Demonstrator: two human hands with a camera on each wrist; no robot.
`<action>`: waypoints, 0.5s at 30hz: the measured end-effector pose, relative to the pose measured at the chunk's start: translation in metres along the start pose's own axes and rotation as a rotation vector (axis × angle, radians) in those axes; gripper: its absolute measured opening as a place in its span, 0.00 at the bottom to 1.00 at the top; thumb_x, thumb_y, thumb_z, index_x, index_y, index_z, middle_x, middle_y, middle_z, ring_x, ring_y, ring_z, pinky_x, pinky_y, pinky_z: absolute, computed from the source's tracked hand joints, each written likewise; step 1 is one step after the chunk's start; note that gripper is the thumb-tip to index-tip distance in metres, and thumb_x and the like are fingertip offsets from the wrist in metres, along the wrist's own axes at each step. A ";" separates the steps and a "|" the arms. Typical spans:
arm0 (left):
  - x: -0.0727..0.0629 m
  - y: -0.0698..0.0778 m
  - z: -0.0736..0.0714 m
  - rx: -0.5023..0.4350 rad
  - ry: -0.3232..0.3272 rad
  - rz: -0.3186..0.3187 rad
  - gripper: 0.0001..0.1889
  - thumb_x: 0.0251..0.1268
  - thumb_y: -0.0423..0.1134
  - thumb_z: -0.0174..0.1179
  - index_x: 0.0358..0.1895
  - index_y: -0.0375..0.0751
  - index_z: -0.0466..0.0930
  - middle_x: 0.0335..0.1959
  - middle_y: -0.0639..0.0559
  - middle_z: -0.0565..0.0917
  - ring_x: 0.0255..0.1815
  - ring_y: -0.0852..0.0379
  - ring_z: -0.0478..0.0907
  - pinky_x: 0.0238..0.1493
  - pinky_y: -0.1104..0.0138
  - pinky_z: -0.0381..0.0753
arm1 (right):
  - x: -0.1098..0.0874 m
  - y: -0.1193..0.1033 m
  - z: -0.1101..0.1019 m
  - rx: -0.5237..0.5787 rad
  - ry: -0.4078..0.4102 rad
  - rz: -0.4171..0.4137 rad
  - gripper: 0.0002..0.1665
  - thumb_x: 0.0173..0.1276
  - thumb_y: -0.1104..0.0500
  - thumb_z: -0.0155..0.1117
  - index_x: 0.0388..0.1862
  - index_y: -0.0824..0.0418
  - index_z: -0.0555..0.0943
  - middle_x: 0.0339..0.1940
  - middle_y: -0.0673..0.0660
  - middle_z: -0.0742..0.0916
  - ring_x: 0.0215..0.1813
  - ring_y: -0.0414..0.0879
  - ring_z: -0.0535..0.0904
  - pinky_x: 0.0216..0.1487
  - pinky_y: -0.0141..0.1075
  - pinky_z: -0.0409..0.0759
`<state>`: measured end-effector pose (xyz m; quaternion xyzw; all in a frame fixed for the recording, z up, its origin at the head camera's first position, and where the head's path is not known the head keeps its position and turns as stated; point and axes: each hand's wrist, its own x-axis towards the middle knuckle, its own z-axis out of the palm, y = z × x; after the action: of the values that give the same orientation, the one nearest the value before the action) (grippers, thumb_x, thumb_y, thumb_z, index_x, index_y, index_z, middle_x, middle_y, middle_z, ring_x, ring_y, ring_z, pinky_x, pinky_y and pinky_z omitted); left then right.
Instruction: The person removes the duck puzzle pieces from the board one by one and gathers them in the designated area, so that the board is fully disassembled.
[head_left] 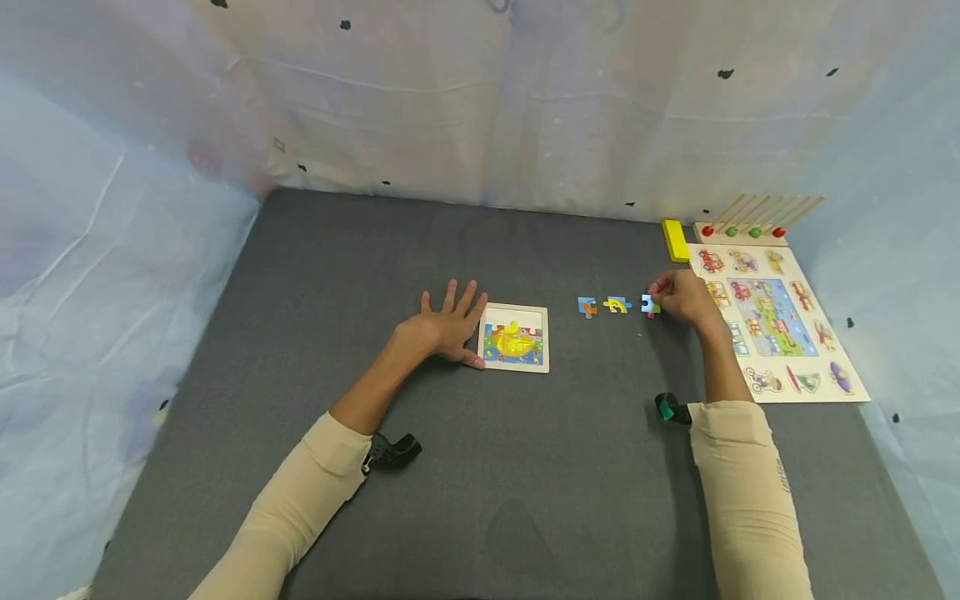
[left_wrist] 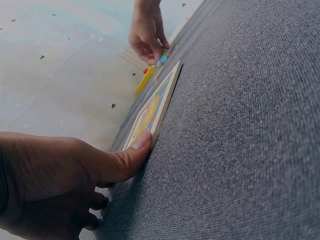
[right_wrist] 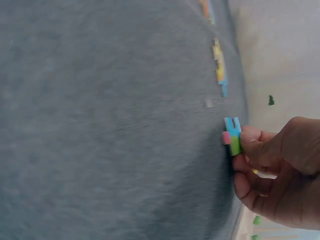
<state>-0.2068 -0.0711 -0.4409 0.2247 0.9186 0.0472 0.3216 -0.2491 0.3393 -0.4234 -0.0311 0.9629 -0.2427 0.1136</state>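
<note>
A square wooden puzzle tray [head_left: 546, 340] lies on the grey table, showing a yellow duck picture with bare wood along its upper part. My left hand [head_left: 444, 329] rests at the tray's left side with fingers spread; its thumb [left_wrist: 141, 140] lies on the tray's edge in the left wrist view. To the right, my right hand [head_left: 684, 297] pinches a blue and green puzzle piece [right_wrist: 233, 137] with a pink tab between thumb and fingers. A yellow and blue puzzle piece [head_left: 617, 305] and an orange and blue puzzle piece [head_left: 587, 307] lie left of it in a row.
Beside the right hand lies a large picture board [head_left: 832, 375] with vehicles and toys on it. Behind it stand a peg rack [head_left: 738, 236] with red and green beads and a yellow block [head_left: 675, 241]. Pale sheeting [head_left: 450, 100] hangs behind the table.
</note>
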 end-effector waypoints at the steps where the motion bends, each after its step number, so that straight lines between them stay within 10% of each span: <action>1: -0.002 0.001 -0.002 -0.004 0.002 0.004 0.63 0.68 0.66 0.64 0.87 0.44 0.27 0.87 0.41 0.21 0.87 0.35 0.18 0.80 0.27 0.33 | 0.001 0.002 0.002 0.001 0.008 0.002 0.09 0.73 0.69 0.60 0.46 0.75 0.83 0.38 0.69 0.86 0.33 0.46 0.75 0.34 0.34 0.72; 15: -0.007 0.003 -0.003 -0.008 0.000 0.002 0.63 0.68 0.66 0.63 0.86 0.46 0.25 0.86 0.43 0.20 0.87 0.36 0.17 0.81 0.29 0.32 | -0.006 -0.004 0.011 -0.073 0.080 -0.116 0.14 0.69 0.75 0.57 0.51 0.78 0.81 0.47 0.75 0.80 0.47 0.64 0.75 0.49 0.54 0.75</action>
<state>-0.2026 -0.0717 -0.4334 0.2243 0.9182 0.0513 0.3225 -0.2410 0.3317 -0.4299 -0.0813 0.9715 -0.2147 0.0595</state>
